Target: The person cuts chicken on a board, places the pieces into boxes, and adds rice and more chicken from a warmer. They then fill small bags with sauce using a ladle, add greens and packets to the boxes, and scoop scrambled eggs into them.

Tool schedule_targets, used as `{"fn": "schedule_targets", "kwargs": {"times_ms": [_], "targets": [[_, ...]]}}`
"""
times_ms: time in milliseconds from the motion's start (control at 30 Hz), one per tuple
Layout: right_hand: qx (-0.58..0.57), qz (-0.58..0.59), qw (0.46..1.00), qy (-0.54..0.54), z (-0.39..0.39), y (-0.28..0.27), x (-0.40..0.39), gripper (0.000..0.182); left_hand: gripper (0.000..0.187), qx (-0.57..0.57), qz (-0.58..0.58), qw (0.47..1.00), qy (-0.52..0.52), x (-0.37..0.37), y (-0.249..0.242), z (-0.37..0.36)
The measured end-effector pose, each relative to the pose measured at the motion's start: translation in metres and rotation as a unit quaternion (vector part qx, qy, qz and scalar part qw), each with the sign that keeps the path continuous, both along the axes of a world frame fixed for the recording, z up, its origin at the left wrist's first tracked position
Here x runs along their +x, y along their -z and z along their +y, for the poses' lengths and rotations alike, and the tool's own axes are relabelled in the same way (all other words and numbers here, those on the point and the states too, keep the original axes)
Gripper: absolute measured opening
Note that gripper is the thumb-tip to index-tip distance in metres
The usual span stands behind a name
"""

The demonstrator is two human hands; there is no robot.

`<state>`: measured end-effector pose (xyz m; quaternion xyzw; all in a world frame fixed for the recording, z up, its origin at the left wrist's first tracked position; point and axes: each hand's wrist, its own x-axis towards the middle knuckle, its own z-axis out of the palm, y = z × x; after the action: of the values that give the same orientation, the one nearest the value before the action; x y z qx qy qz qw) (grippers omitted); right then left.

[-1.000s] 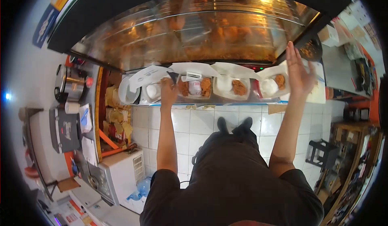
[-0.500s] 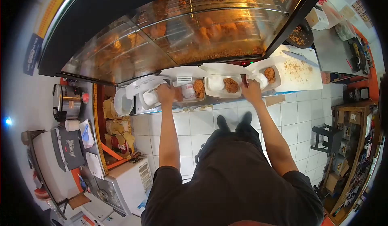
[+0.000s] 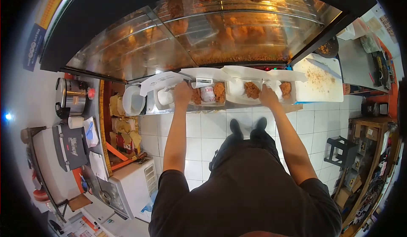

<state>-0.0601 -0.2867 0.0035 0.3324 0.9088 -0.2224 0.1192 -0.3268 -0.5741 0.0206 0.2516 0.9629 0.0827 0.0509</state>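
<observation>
Centrally, 2 open boxes, between left hand and right hand.

Both arms reach forward, left hand and right hand lowered.

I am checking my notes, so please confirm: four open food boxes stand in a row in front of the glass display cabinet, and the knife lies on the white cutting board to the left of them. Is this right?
Not quite: the head view shows the knife on the white cutting board to the right of the four open food boxes, which do stand in a row in front of the glass display cabinet.
</observation>
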Motion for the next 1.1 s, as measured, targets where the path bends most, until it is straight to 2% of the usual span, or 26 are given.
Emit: {"fn": "schedule_targets", "kwargs": {"times_ms": [133,233,300,367,467,533,633,733,833,967,1033,1067,1100], "targets": [[0.005,-0.020,1.000,0.016,0.002,0.011,-0.002,0.036,0.036,0.002,0.003,1.000,0.004,-0.005,0.008,-0.001],[0.023,0.023,0.999,0.018,0.005,0.023,0.001,0.035,0.033,-0.017,-0.023,1.000,0.013,-0.004,0.003,0.001],[0.045,0.047,0.997,-0.030,0.007,0.022,0.003,0.034,0.030,-0.004,-0.006,0.999,0.036,-0.007,0.014,-0.004],[0.050,0.047,0.997,-0.028,0.008,0.012,0.004,0.033,0.028,0.010,0.009,0.998,0.059,-0.012,0.018,-0.011],[0.058,0.070,0.996,-0.026,0.009,-0.019,0.010,0.033,0.025,0.021,-0.041,0.993,0.110,-0.014,0.007,-0.022],[0.065,0.098,0.993,-0.024,0.013,-0.031,0.015,0.033,0.027,0.093,0.000,0.986,0.138,-0.015,0.004,-0.028],[0.074,0.076,0.994,-0.032,0.023,-0.039,0.022,0.032,0.030,0.120,-0.022,0.982,0.142,-0.008,-0.024,-0.026],[0.113,0.088,0.988,-0.062,0.027,-0.050,0.032,0.029,0.031,0.099,-0.051,0.985,0.135,0.000,-0.040,-0.020],[0.114,0.119,0.984,-0.066,0.030,-0.090,0.049,0.023,0.029,0.090,-0.084,0.986,0.112,0.019,-0.071,-0.011],[0.123,0.105,0.986,-0.050,0.046,-0.119,0.081,0.021,0.029,0.100,-0.031,0.976,0.193,0.037,-0.084,-0.005],[0.122,0.089,0.985,-0.080,0.057,-0.132,0.106,0.020,0.026,0.114,-0.128,0.970,0.174,0.053,-0.105,0.008],[0.161,0.128,0.974,-0.095,0.065,-0.125,0.124,0.020,0.023,0.113,-0.108,0.970,0.185,0.065,-0.116,0.017],[0.135,0.102,0.984,-0.061,0.066,-0.141,0.136,0.019,0.021,0.125,-0.130,0.965,0.192,0.074,-0.119,0.026]]}}
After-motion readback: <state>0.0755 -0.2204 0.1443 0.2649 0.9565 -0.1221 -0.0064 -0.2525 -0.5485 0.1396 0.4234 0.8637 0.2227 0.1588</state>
